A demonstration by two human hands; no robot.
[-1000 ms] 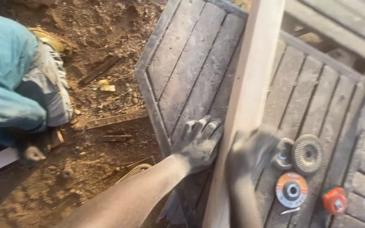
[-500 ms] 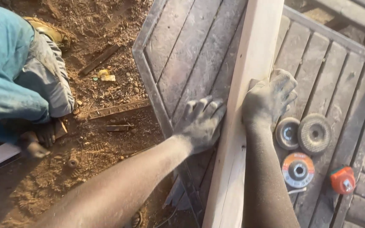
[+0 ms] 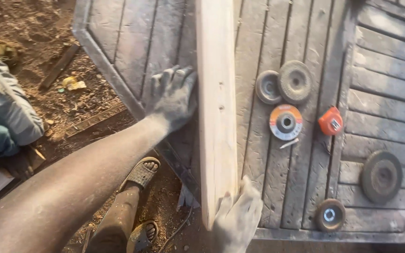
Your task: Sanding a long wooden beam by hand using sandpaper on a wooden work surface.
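A long pale wooden plank (image 3: 216, 103) lies lengthwise over a grey slatted wooden table top (image 3: 132, 51). My dusty left hand (image 3: 173, 96) is flat on the slats, fingers spread, pressing against the plank's left edge. At the plank's near end my right hand (image 3: 237, 218) grips it from the right, fingers curled on the wood.
Several grinding discs (image 3: 295, 81) lie on the slats right of the plank, one with an orange label (image 3: 285, 122), beside an orange tape measure (image 3: 330, 121). Another person in blue-grey clothing (image 3: 3, 112) crouches at left on the dirt. My sandalled feet (image 3: 141, 175) stand below.
My right hand has slid from the plank's middle down to its near end. The view has shifted, so the plank now runs straight up. The left hand stays against the left edge.
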